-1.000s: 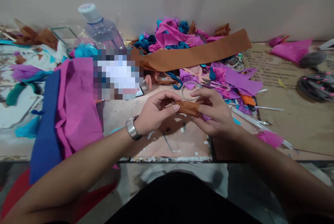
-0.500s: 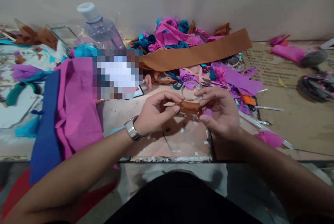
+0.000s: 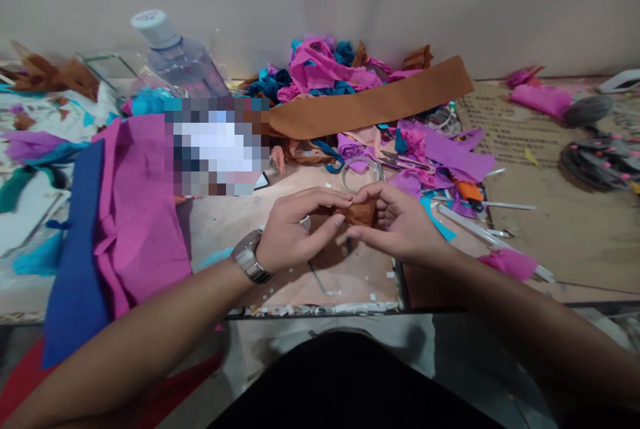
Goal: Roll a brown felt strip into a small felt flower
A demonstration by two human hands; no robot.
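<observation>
A small folded piece of brown crepe paper (image 3: 361, 214) is held between my two hands above the table. My left hand (image 3: 303, 225), with a metal watch (image 3: 250, 257) on its wrist, pinches the left end between thumb and fingers. My right hand (image 3: 400, 223) curls around the right end, its index finger meeting the left fingertips along the top edge. Just behind the hands lies a clear ring-shaped roll of tape (image 3: 361, 174). Scissors (image 3: 400, 161) rest beside it among the scraps.
A long brown crepe strip (image 3: 373, 103) crosses a heap of pink and blue scraps (image 3: 320, 65). Pink paper (image 3: 145, 215) and blue paper (image 3: 77, 249) hang over the front edge at left. A bottle (image 3: 185, 69) stands behind. White sticks (image 3: 480, 229) and cardboard (image 3: 565, 215) lie right.
My right hand has moved inward and left along the brown piece, its fingers now curled closer to my left fingertips. The view has shifted slightly, moving the table things left.
</observation>
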